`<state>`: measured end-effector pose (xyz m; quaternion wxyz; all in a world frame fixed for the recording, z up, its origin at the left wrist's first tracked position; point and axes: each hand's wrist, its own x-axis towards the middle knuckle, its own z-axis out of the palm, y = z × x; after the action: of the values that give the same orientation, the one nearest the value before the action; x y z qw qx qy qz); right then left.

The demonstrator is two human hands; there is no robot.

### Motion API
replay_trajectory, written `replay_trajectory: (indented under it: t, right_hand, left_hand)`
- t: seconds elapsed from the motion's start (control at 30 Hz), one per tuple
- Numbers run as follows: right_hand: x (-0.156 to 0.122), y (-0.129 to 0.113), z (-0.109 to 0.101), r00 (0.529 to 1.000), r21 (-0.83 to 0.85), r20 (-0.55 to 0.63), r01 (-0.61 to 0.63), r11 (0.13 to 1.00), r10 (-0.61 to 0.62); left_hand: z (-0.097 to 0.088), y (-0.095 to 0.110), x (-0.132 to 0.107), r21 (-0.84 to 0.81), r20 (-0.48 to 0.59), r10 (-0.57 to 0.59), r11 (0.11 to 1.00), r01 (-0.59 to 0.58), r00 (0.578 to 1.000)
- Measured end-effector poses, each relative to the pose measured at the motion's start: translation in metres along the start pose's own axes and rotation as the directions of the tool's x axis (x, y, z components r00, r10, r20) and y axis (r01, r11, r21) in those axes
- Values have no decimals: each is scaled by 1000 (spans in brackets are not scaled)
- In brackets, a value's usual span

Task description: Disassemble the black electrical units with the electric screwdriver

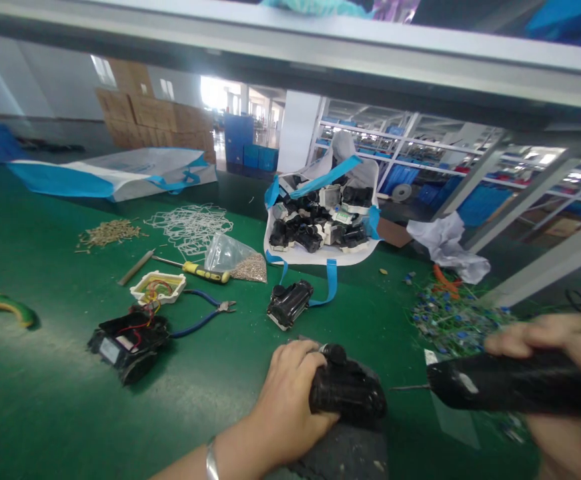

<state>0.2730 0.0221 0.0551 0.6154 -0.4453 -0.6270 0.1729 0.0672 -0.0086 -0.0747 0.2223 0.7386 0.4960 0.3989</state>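
My left hand is wrapped round the near side of a black plastic housing, which rests on a dark pad. In my right hand is a black electric screwdriver; its thin bit points left, a little apart from the housing. Just beyond lies a similar black housing with a pale base. To the left sits an opened black housing, its red and yellow wires running to a white cover. The right hand is partly cut off by the frame edge.
A white bag full of black and white units stands at the back. Blue-handled cutters, a yellow screwdriver, a bag of screws and white wire frames lie left. Tangled green wires lie right, near a shelf post.
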Motion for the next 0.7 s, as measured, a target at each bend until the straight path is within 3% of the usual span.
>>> replay_trajectory:
  t: [0.03,0.1,0.17,0.27,0.37,0.5,0.6,0.7]
  right_hand:
    - [4,3,5,991,61,-105,-81,995,87]
    - [11,21,13,952,-124,63,-292,948,301]
    - [14,49,18,868,-406,210,-341,848,450]
    - [15,91,21,813,-579,251,-309,755,525]
    - [13,116,24,784,-712,248,-251,656,569]
    - [8,130,27,767,-816,240,-174,552,595]
    - [2,133,27,755,-862,257,-103,496,603]
    - [-4,126,28,759,-876,315,1,483,569]
  left_hand:
    - [1,-1,1,-18,-15,-18,1000,18,1000]
    - [3,-4,2,-54,-26,-42,998,41,999]
    - [5,-6,2,-87,-38,-54,995,50,998]
    - [3,-4,4,-167,-83,-121,980,106,989]
    - [-5,2,7,-310,-92,-290,918,249,953]
    - [-12,6,12,-459,-12,-409,813,358,913]
    - [-10,1,13,-532,-12,-455,757,379,891]
    - [-5,-6,14,-678,5,-495,637,367,869]
